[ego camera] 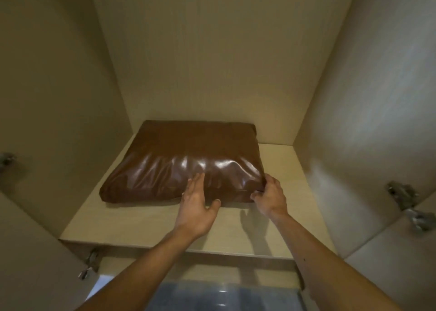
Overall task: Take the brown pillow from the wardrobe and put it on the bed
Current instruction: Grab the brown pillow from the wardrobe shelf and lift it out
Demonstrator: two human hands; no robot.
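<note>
Your left hand [197,200] lies open atop the brown pillow [186,159] on the wardrobe shelf [146,223]; your right hand [269,195] pinches its near corner.

A pale beige wardrobe shelf [146,225] carries a single brown pillow [181,159]. The pillow lies flat on the board, set toward the back, its far edge touching or just beside the rear panel. It sits left of centre, close to the left side wall, leaving a bare strip of shelf along the right wall and a wider bare band along the front edge. Its glossy cover is wrinkled near the front and catches the light.
</note>
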